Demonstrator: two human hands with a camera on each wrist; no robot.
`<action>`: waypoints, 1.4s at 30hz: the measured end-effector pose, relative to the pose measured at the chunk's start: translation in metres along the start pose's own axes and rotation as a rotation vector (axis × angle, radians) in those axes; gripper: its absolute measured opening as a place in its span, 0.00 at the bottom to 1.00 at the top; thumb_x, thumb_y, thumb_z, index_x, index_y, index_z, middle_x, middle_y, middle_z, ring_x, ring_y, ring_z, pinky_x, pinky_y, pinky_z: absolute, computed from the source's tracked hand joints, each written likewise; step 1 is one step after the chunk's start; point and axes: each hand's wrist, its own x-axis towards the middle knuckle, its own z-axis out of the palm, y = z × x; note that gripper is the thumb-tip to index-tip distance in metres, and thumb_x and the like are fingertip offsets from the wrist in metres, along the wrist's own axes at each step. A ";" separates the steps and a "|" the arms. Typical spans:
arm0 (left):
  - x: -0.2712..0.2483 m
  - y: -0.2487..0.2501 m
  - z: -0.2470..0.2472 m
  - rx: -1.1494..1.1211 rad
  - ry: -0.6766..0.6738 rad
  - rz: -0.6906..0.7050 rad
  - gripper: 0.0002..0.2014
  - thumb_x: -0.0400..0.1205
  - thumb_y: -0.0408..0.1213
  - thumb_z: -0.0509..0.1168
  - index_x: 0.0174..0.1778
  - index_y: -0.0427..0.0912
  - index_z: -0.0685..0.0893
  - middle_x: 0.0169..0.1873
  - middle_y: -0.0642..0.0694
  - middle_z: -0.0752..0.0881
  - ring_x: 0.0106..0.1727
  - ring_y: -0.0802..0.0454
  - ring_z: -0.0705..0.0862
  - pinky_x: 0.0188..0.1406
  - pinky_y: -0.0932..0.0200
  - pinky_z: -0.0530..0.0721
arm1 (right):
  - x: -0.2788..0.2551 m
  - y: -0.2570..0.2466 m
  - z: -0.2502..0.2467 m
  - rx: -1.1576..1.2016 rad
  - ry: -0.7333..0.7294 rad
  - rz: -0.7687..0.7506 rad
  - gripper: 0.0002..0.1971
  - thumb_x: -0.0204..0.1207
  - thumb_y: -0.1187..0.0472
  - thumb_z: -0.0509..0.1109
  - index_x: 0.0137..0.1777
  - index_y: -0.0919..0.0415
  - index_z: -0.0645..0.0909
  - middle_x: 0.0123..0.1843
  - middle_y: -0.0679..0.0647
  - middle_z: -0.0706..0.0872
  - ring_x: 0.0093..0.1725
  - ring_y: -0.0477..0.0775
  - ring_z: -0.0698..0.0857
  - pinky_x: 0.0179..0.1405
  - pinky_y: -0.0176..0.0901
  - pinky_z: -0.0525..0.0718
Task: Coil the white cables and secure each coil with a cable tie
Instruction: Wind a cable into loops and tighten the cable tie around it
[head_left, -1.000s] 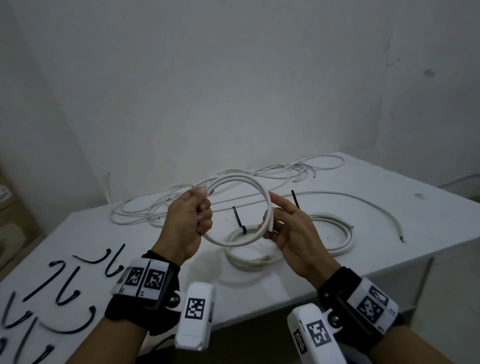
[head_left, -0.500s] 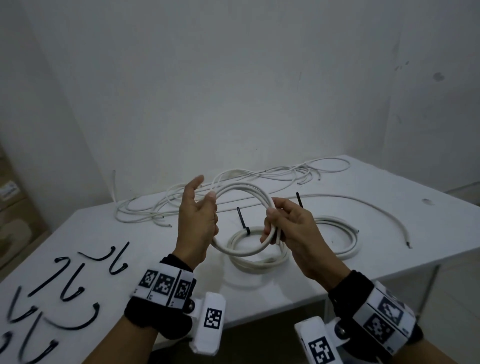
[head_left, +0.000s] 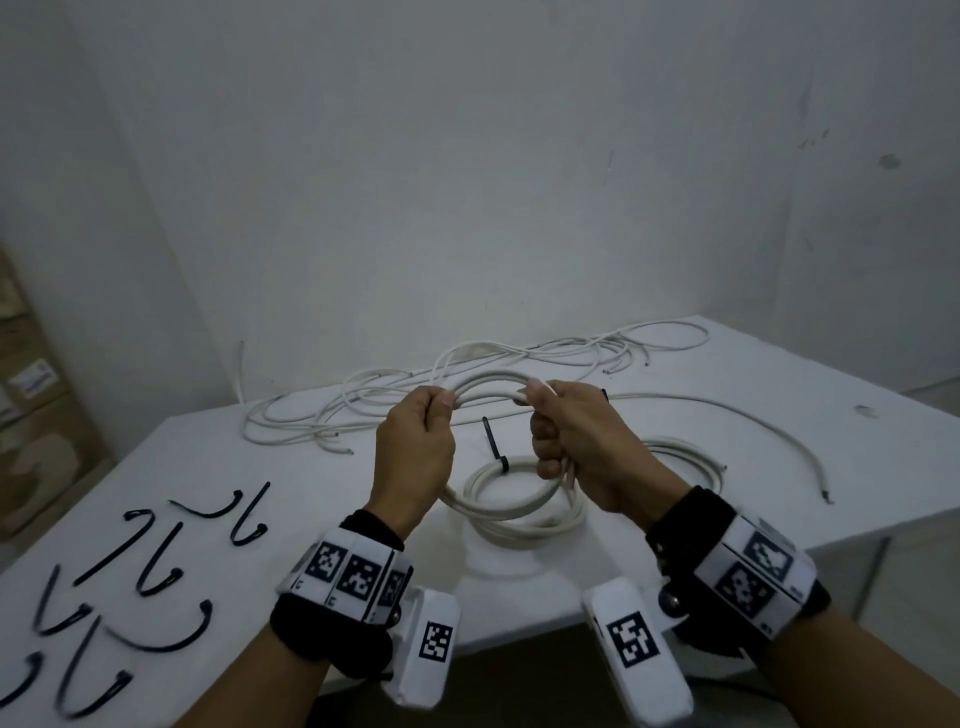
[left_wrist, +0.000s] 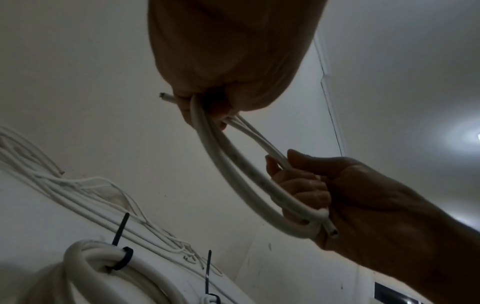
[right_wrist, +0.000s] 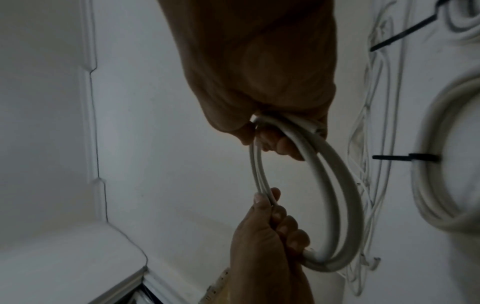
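Observation:
I hold a small coil of white cable (head_left: 488, 385) above the table between both hands. My left hand (head_left: 428, 418) grips its left side in a fist; my right hand (head_left: 548, 434) grips its right side, thumb on top. The left wrist view shows the coil (left_wrist: 233, 164) as a narrow oval, with one cut end sticking out past the left hand's fingers (left_wrist: 182, 102) and the other below my right hand (left_wrist: 306, 191). The right wrist view shows the same coil (right_wrist: 342, 185) held by both fists. No tie is on this coil.
Below my hands a tied white coil (head_left: 691, 465) lies on the white table (head_left: 260, 493), a black tie (head_left: 491, 444) standing up from it. Loose white cables (head_left: 332, 415) sprawl along the back, and one long cable (head_left: 753, 423) lies at right. Several black cable ties (head_left: 156, 571) lie at the front left.
My left hand, half open half a second ago, has closed round the coil's left side. My right hand went from a fingertip hold to a full grip.

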 end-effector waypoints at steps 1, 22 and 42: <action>0.000 0.001 -0.002 -0.007 -0.046 -0.030 0.12 0.87 0.41 0.59 0.44 0.39 0.83 0.20 0.57 0.73 0.20 0.54 0.73 0.21 0.61 0.73 | 0.001 -0.002 0.001 -0.027 0.017 -0.018 0.10 0.85 0.59 0.60 0.42 0.61 0.74 0.22 0.46 0.63 0.18 0.42 0.61 0.16 0.32 0.61; -0.009 0.000 -0.038 -0.754 -0.662 -0.500 0.12 0.75 0.23 0.60 0.54 0.28 0.81 0.44 0.32 0.90 0.48 0.38 0.91 0.43 0.53 0.90 | 0.011 0.021 -0.006 -0.200 0.258 -0.162 0.12 0.84 0.57 0.62 0.40 0.59 0.80 0.22 0.51 0.66 0.17 0.44 0.64 0.15 0.33 0.63; 0.008 0.014 -0.037 -0.440 -0.605 -0.494 0.10 0.84 0.34 0.61 0.55 0.33 0.84 0.23 0.49 0.70 0.20 0.55 0.70 0.19 0.62 0.76 | -0.001 0.027 0.003 -0.013 -0.043 -0.017 0.13 0.85 0.53 0.60 0.42 0.60 0.73 0.21 0.45 0.64 0.19 0.43 0.59 0.16 0.32 0.58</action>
